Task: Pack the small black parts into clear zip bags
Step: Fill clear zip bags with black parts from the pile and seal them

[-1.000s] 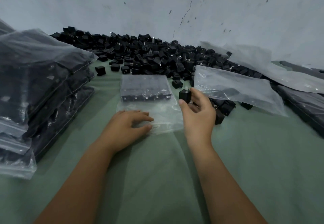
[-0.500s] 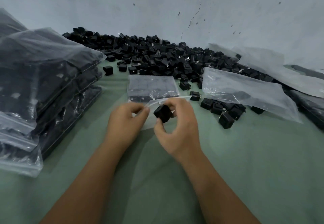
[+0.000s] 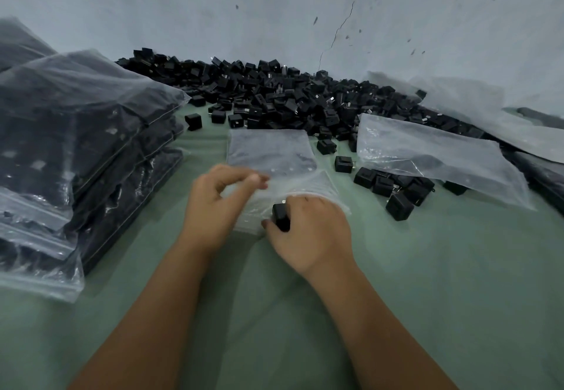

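Two bare forearms reach in from the near edge over a green cloth (image 3: pixel 427 283) that covers the work surface. The left hand (image 3: pixel 213 206) pinches the near edge of a clear zip bag (image 3: pixel 274 157) between thumb and fingertips, lifting the open mouth a little. The far half of this bag looks dark, as if already lined with black parts, though the cloudy plastic makes them hard to count.

The right hand (image 3: pixel 308 231) curls its fingers and thumb around one small black part (image 3: pixel 280 217), a cube-shaped block, right at the bag's mouth. Most of the block is covered by the fingers, and it may already be partly under the plastic; the blur there makes this unclear.

Along the far side, against a pale cracked wall (image 3: pixel 305 8), lies a long heap of loose black parts (image 3: pixel 290 99). A few strays (image 3: pixel 399 194) sit on the cloth to the right of the hands, some tucked under an empty-looking clear bag (image 3: pixel 433 154) that lies flat at the right. More plastic (image 3: pixel 476 109) lies beyond it, cut off by the right edge.

At the left stands a tall stack of filled bags (image 3: pixel 76 151), their dark contents showing only as blurred shapes; the stack runs off the left edge.
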### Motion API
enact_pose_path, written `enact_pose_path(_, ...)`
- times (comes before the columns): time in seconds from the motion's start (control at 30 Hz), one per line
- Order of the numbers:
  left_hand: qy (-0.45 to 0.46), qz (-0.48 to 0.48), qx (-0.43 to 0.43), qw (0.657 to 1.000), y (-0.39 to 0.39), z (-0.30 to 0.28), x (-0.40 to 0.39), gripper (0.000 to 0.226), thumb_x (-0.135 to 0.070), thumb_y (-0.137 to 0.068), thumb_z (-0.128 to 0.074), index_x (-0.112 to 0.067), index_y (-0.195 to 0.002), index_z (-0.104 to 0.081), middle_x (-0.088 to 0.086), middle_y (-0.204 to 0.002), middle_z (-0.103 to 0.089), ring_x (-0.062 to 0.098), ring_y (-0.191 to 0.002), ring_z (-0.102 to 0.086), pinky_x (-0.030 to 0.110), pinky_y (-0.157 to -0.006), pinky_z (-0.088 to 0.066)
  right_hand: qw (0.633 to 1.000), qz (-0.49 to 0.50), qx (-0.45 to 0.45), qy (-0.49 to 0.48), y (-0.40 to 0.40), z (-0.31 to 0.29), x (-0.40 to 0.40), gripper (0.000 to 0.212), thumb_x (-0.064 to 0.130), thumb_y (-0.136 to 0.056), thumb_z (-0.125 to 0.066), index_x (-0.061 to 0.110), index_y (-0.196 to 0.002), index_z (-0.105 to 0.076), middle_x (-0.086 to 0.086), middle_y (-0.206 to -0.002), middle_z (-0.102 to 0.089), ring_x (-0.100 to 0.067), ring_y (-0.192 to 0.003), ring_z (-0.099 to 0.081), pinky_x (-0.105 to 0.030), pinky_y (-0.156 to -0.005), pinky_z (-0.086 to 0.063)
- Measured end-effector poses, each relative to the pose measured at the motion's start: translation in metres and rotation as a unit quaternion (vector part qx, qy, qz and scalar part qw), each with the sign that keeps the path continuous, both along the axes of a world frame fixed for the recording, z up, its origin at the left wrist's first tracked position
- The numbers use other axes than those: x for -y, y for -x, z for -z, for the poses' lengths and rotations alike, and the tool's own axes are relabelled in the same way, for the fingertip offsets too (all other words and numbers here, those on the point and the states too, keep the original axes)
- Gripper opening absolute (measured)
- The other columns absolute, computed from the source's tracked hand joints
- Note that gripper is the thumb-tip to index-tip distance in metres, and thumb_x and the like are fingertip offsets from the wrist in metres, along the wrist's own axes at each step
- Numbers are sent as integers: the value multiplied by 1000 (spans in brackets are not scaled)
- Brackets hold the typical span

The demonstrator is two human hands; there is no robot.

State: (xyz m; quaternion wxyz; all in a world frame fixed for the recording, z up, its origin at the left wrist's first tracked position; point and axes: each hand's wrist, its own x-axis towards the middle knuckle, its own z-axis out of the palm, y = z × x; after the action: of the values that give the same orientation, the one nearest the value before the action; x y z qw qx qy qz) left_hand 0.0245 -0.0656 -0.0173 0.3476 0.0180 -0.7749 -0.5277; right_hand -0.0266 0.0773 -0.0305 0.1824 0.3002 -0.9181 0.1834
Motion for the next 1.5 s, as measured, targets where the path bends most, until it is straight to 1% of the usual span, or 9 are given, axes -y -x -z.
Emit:
enact_pose_path(0.1, -133, -122, 20, 983, 4, 3, 15, 22, -22, -91, -54, -20, -81, -73, -12, -79, -72, -4, -70, -61, 19, -71, -48, 997, -49, 51, 32, 0, 2, 0, 26, 44, -84, -61, 24, -76, -46, 7, -79, -56, -17, -81, -52, -28, -66, -34)
enact_pose_path(0.2, -143, -229, 119, 955, 4, 13, 29, 20, -21, -89, -52, -30, -92, -69, -15, -78, -69, -3, -45, -45, 22, -53, -39, 986, -87, 117, 86, 1, 4, 0, 14, 40, -85, -64, 28, -92, -62, 14, -89, -60, -7, -83, -50, -24, -70, -39)
enact_pose_path(0.37, -70, -222, 199, 952, 6, 18, 31, 20, -26, -88, -52, -34, -100, -67, -12, -87, -68, 7, -75, -61, 28, -66, -47, 973, -124, 161, 107, 3, 4, -4, 22, 27, -85, -66, 28, -107, -68, 13, -94, -65, 0, -81, -49, -18, -74, -40)
enact_pose_path(0.73, -7, -206, 256, 944, 11, 20, 29, 21, -23, -84, -55, -34, -98, -66, -7, -70, -60, 10, -67, -56, 26, -55, -35, 997, -4, 55, 45, 0, -1, -1, 18, 33, -84, -64, 21, -72, -57, 9, -67, -58, -16, -69, -56, -33, -74, -46)
enact_pose_path(0.83, -6, -204, 259, 944, 12, 21, 30, 22, -22, -84, -55, -33, -100, -66, -6, -70, -60, 14, -69, -58, 27, -58, -37, 991, -76, 80, 74, -3, 1, 2, 6, 28, -81, -69, 23, -84, -67, 12, -79, -64, -13, -80, -59, -31, -85, -45)
enact_pose_path(0.93, -6, -198, 271, 942, 12, 21, 31, 32, -15, -82, -50, -30, -105, -66, -7, -69, -60, 22, -78, -60, 31, -67, -44, 987, -126, 84, 58, -4, 5, 5, 23, 28, -81, -67, 27, -104, -69, 11, -100, -69, -14, -98, -59, -31, -96, -39)
enact_pose_path(1.17, 22, -196, 296, 934, 11, 18, 29, 36, -12, -85, -43, -32, -110, -60, -9, -62, -55, 36, -97, -58, 43, -92, -47, 985, -141, 97, 35, -2, 11, 6, 35, 39, -83, -59, 32, -117, -62, 7, -112, -65, -18, -110, -53, -30, -102, -31)
enact_pose_path(1.4, 30, -197, 292, 935, 11, 17, 27, 28, -20, -92, -44, -30, -113, -58, -4, -65, -55, 36, -97, -60, 46, -93, -47, 983, -152, 92, -35, 1, 7, 13, 23, 48, -86, -46, 39, -107, -50, 13, -87, -60, -17, -93, -57, -34, -90, -40)
enact_pose_path(1.5, 36, -202, 281, 937, 11, 17, 27, 20, -26, -97, -46, -29, -113, -58, -1, -74, -63, 31, -91, -63, 47, -94, -46, 980, -169, 101, -35, 5, 5, 17, 25, 51, -84, -44, 38, -105, -49, 13, -94, -62, -13, -92, -56, -37, -89, -43)
